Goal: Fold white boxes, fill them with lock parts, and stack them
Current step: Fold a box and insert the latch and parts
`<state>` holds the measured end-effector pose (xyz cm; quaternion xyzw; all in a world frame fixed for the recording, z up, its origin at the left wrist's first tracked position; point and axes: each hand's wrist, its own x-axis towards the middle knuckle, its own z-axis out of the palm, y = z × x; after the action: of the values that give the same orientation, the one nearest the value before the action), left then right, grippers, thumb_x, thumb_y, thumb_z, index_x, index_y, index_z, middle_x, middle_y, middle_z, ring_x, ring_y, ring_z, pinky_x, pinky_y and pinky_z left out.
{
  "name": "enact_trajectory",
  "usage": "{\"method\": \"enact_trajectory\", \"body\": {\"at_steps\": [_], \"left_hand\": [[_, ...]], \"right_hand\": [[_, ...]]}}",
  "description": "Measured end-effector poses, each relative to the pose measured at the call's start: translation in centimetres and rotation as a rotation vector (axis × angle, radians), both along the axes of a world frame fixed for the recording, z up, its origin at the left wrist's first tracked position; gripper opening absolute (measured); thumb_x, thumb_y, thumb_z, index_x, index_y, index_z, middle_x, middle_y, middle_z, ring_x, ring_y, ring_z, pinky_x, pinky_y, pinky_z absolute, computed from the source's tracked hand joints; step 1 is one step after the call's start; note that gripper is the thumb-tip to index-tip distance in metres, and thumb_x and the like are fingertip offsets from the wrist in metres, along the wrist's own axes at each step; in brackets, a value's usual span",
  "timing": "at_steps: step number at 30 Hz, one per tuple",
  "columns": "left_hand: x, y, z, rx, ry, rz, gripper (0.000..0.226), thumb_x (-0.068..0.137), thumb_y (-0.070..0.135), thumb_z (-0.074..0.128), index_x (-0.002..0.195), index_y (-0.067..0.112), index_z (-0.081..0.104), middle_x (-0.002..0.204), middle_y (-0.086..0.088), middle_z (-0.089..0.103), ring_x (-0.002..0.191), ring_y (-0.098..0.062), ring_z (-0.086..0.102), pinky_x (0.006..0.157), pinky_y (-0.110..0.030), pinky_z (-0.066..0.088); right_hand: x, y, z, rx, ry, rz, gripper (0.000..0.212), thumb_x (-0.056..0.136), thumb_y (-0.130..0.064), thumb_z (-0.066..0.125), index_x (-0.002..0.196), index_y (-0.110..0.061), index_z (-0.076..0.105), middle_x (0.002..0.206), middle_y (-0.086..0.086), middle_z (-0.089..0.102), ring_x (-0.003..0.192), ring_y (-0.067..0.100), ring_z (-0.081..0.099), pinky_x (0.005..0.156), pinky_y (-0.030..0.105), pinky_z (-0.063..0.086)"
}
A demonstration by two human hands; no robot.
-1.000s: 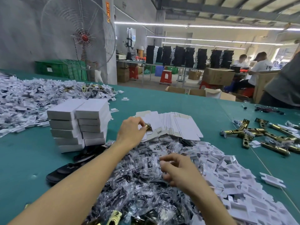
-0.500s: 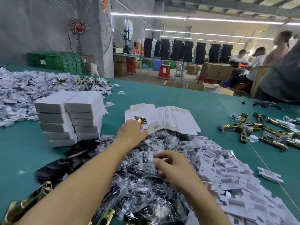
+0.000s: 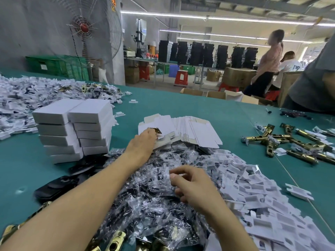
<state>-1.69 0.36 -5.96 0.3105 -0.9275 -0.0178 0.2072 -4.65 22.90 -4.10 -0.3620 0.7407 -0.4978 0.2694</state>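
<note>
While the L hand (image 3: 143, 142) stretches fwd onto the fan of flat box blanks (image 3: 190, 133), it pinches a small brass piece (image 3: 157, 130) at its fingertips, and the piece lies against the nearest blank. The R hand (image 3: 192, 185) hovers nearer the body, fingers curled in over the heap of bagged parts (image 3: 141, 205). Whether it actually nips a bag can't be told, as the clear film hides any contact.

Just L of the L hand stand the folded white boxes (image 3: 76, 127), two columns side by side, touching. Beside the L forearm, below that stack, lie black plates (image 3: 58, 185). R of the R hand the bag heap runs into a drift of white card inserts (image 3: 262, 205). Well beyond, far R, brass latch bolts (image 3: 290, 144) lie crossed on the teal table (image 3: 208, 109).

Step in hand, as I read it: fetching a fresh blank to fold, w/ one part in the fingers. The next move calls for peeling a single blank off the fan. They overlap tightly, so two may lift together. Popping it open prob. needs both hands, so the brass piece must be parked or palmed first.
</note>
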Motion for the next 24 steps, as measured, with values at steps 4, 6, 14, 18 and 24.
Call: {"method": "enact_trajectory", "body": {"at_steps": [4, 6, 14, 18, 24], "left_hand": [[-0.7, 0.8, 0.8, 0.072, 0.242, 0.015, 0.018, 0.104, 0.011, 0.028, 0.087, 0.015, 0.034, 0.078, -0.005, 0.049, 0.061, -0.022, 0.042, 0.052, -0.036, 0.025], [-1.3, 1.5, 1.3, 0.078, 0.28, -0.01, 0.02, 0.104, 0.011, 0.029, 0.084, 0.015, 0.033, 0.069, -0.001, 0.041, 0.057, -0.018, 0.036, 0.049, -0.034, 0.018], [-2.4, 2.2, 1.3, -0.147, 0.211, 0.08, 0.012, 0.103, 0.01, 0.049, 0.107, 0.014, 0.059, 0.126, -0.008, 0.056, 0.11, -0.03, 0.054, 0.074, -0.037, 0.046], [-2.8, 2.0, 2.4, -0.091, 0.319, 0.094, 0.014, 0.106, 0.012, 0.042, 0.099, 0.013, 0.054, 0.089, -0.005, 0.054, 0.072, -0.028, 0.058, 0.056, -0.038, 0.048], [-3.5, 3.2, 2.6, 0.04, 0.4, -0.106, 0.022, 0.107, 0.013, 0.031, 0.088, 0.011, 0.042, 0.08, -0.007, 0.052, 0.069, -0.037, 0.053, 0.062, -0.048, 0.045]], "right_hand": [[0.0, 0.1, 0.0, -0.004, -0.007, -0.001, 0.006, 0.093, -0.033, 0.062, 0.096, -0.035, 0.066, 0.087, -0.004, 0.072, 0.07, 0.004, 0.065, 0.067, 0.024, 0.054], [0.0, 0.1, 0.0, -0.005, -0.016, -0.01, 0.006, 0.092, -0.033, 0.062, 0.096, -0.035, 0.066, 0.084, -0.003, 0.072, 0.068, 0.005, 0.064, 0.066, 0.026, 0.053], [0.0, 0.0, -0.1, -0.011, -0.013, -0.019, 0.008, 0.092, -0.032, 0.062, 0.097, -0.034, 0.067, 0.081, -0.005, 0.072, 0.067, 0.004, 0.064, 0.066, 0.026, 0.053], [0.0, 0.0, -0.1, -0.011, -0.014, -0.016, 0.007, 0.093, -0.032, 0.062, 0.097, -0.035, 0.066, 0.082, -0.006, 0.072, 0.067, 0.002, 0.063, 0.065, 0.022, 0.053], [0.1, 0.0, -0.2, -0.002, -0.022, -0.014, 0.006, 0.092, -0.032, 0.062, 0.096, -0.033, 0.067, 0.078, -0.006, 0.071, 0.064, 0.002, 0.062, 0.064, 0.022, 0.051]]}}
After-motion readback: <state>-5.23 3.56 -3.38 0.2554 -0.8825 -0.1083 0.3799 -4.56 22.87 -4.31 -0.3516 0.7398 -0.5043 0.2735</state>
